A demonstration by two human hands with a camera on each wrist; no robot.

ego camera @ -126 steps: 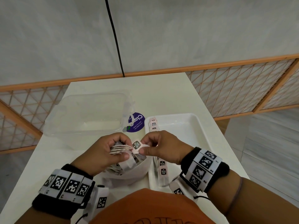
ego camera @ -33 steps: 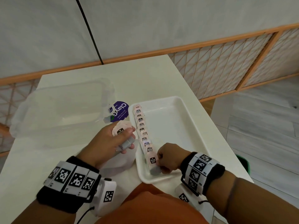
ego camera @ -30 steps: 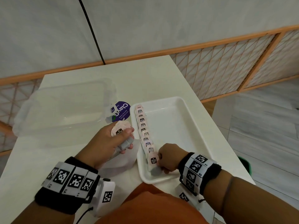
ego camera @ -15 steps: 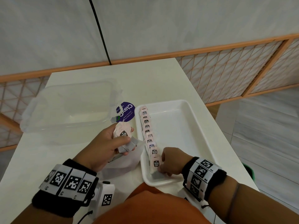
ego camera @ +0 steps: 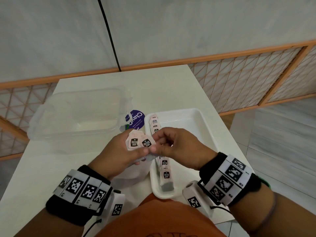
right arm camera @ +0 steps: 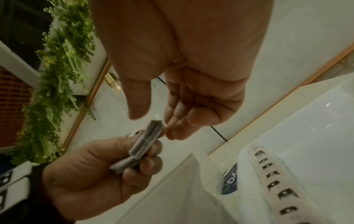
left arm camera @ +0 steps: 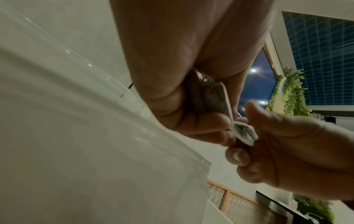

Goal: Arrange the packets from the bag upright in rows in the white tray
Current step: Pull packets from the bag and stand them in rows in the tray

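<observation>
My left hand (ego camera: 136, 152) grips a small stack of pink tea packets (ego camera: 134, 141) above the table, just left of the white tray (ego camera: 193, 115). My right hand (ego camera: 158, 144) meets it and pinches the front packet (ego camera: 147, 144) of that stack. In the right wrist view the packet stack (right arm camera: 147, 139) sits in the left hand's (right arm camera: 91, 174) curled fingers. A row of packets (ego camera: 166, 175) stands upright along the tray's left wall. The white bag (ego camera: 128, 177) lies crumpled under my left hand, its contents hidden.
A clear plastic tub (ego camera: 77, 115) stands at the back left, with a purple round label (ego camera: 136, 119) beside it. The tray's right part (ego camera: 188, 134) holds no packets. The table edge runs just right of the tray, with floor beyond.
My right hand has left the near end of the row in the tray, risen and come over to the stack in my left hand. The row's nearest packet now stands alone.
</observation>
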